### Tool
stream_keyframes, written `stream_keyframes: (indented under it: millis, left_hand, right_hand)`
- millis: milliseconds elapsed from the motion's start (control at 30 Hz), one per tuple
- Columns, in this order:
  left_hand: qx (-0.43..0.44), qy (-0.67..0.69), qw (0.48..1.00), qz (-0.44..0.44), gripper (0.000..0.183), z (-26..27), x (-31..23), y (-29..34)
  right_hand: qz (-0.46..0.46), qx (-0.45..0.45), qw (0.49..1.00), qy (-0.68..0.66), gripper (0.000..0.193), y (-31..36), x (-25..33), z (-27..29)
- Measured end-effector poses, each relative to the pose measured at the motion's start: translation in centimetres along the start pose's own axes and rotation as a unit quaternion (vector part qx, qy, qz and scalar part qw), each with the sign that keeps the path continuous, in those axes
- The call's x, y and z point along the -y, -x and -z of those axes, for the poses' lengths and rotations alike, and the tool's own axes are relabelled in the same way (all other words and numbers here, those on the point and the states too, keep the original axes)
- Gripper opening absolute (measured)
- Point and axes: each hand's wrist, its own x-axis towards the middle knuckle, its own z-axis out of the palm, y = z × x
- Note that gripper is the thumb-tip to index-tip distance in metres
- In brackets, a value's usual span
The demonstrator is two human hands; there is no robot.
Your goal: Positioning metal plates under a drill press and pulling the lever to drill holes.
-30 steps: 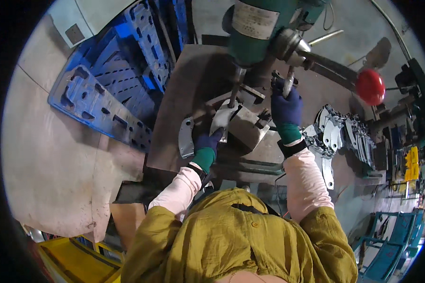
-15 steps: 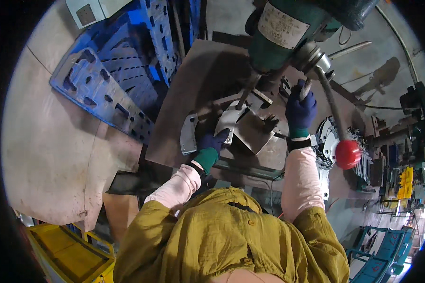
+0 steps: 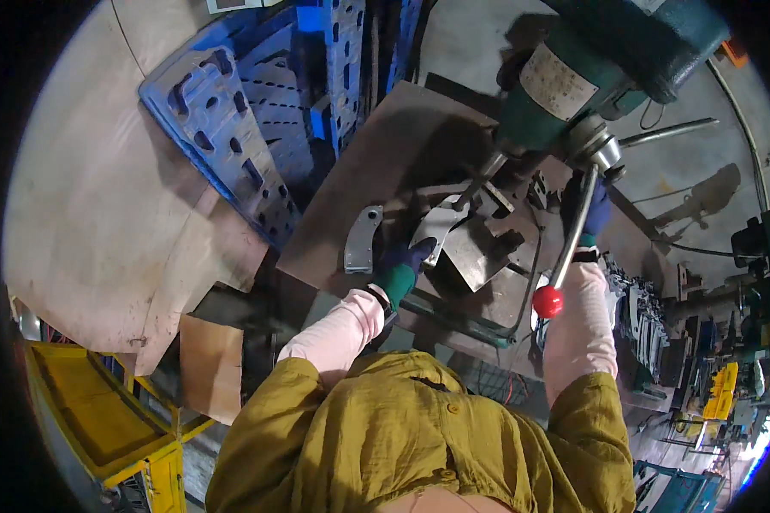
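Curved silver-grey metal plate (image 3: 439, 224), far end under the green metal drill press (image 3: 529, 126), looks light, stiff, edge-slick: hold the near end, where the left hand (image 3: 405, 259) pinches it; right hand (image 3: 596, 214) fingers hidden by the red-knobbed steel lever (image 3: 579, 231), can't tell.

Light is uneven: the pale panel (image 3: 85, 214) at left looks fairly bright, while the counter (image 3: 325, 227) is dim, with a broad dark shadow left of the drill press (image 3: 556, 81). The curved metal plate (image 3: 441, 224) catches a pale sheen. Glare with a violet fringe burns out the lower right rim. Fisheye distortion bends straight edges; the corners go black.
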Motion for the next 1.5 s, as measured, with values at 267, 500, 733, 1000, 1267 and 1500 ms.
stream_keyframes:
  millis: [267,500,733,1000,1267,1500]
  left_hand:
    - [0.125,-0.185,0.942,0.249,0.081,-0.3,4.4,-3.6]
    - [0.105,0.225,0.962,0.118,0.073,-0.7,4.1,-1.0]
    - [0.064,-0.024,0.998,-0.005,0.046,0.6,3.5,-1.0]
    - [0.117,0.137,0.976,0.119,0.041,3.8,3.9,1.6]
    - [0.005,0.195,0.963,0.187,0.038,5.1,5.9,3.2]
    - [-0.068,-0.037,0.996,0.036,0.040,11.8,14.8,2.4]
  right_hand:
    - [-0.243,0.067,0.878,-0.407,0.023,5.1,9.4,3.8]
    - [-0.293,0.310,0.585,-0.690,0.030,4.3,15.0,12.8]
    - [-0.290,0.243,0.378,-0.845,0.040,-5.9,18.2,22.5]
    - [-0.265,0.286,0.570,-0.723,0.040,-3.3,14.3,21.6]
    - [-0.486,0.242,0.560,-0.626,0.043,10.8,0.3,21.0]
    - [-0.479,0.099,0.686,-0.539,0.038,25.1,-12.1,23.9]
